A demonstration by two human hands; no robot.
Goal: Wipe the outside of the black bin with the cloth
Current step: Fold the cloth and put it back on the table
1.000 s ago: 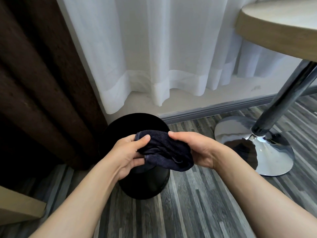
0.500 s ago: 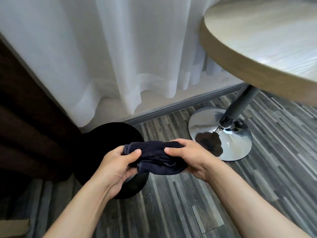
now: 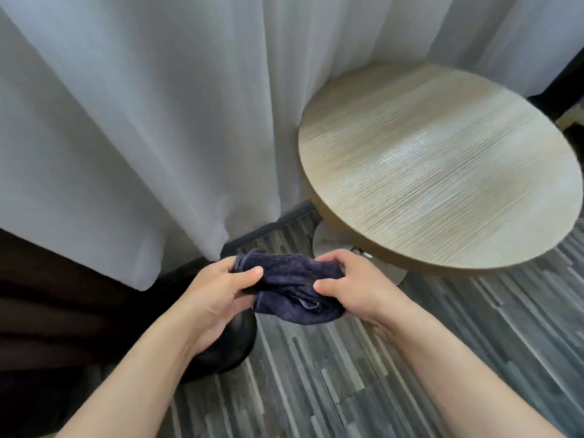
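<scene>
A dark blue cloth (image 3: 292, 287) is bunched between both hands, held in the air above the floor. My left hand (image 3: 218, 295) pinches its left end with thumb on top. My right hand (image 3: 354, 286) grips its right end. The black bin (image 3: 235, 346) stands on the floor below and behind my left hand; only part of its glossy side shows, the rest is hidden by my left hand and forearm. The cloth does not touch the bin.
A round wooden table (image 3: 436, 165) on a chrome base (image 3: 328, 241) stands close on the right. White sheer curtains (image 3: 151, 121) hang behind, a dark curtain (image 3: 47, 311) on the left. Grey striped floor (image 3: 347, 374) lies below.
The view has risen and turned right, so the table top now shows from above. The bin has slid down-left under my left hand. Both hands still hold the cloth.
</scene>
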